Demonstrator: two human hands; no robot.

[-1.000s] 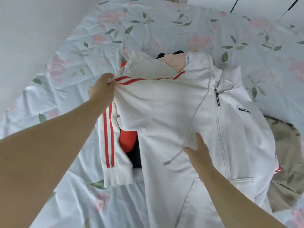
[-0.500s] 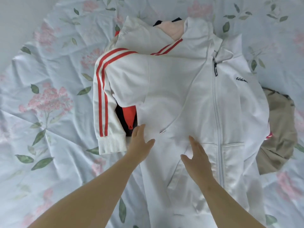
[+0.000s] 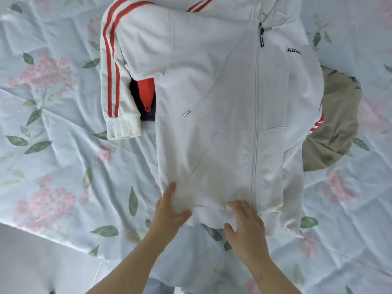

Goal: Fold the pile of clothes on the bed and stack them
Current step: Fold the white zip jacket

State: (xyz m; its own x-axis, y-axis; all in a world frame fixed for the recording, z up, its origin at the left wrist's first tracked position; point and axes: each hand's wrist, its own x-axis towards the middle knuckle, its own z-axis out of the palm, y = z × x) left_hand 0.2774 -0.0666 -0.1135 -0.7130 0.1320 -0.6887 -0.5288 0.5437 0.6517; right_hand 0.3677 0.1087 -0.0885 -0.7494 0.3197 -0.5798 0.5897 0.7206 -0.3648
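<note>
White zip hoodie (image 3: 222, 102) lies front-up on the bed (image 3: 53, 166), spread over the rest of the pile, hem (image 3: 212, 210) toward the person. Head view: left hand (image 3: 169, 211) sits on the hem's outer corner, fingers straight, thumb splayed. Right hand (image 3: 246, 225) is flat on the hem just beside the zip (image 3: 255, 134), fingers spread. Neither grip is closed on anything, both palms only press cloth. Risks, my read: the hoodie rests on lumpy clothes, not on flat sheet, so any fold made here may crease unevenly or drag what's underneath. The striped sleeve (image 3: 112, 66) is doubled down beside the body with its cuff (image 3: 124, 126) out on the sheet; fold the body now and it hangs loose. The other sleeve is tucked under, only a bit of red stripe (image 3: 317, 126) peeks out, so I can't tell how it lies. The drawstring (image 3: 212, 81) trails across the chest, and its metal tip (image 3: 186, 113) could get trapped as a bump. Around it: an orange-red garment (image 3: 146, 92) and a dark one (image 3: 149, 116) show in the gap between sleeve and body, and a khaki piece (image 3: 339, 124) sticks out on the far side. All three sit partly under the hoodie, so they're in the way of a clean flat fold.
</note>
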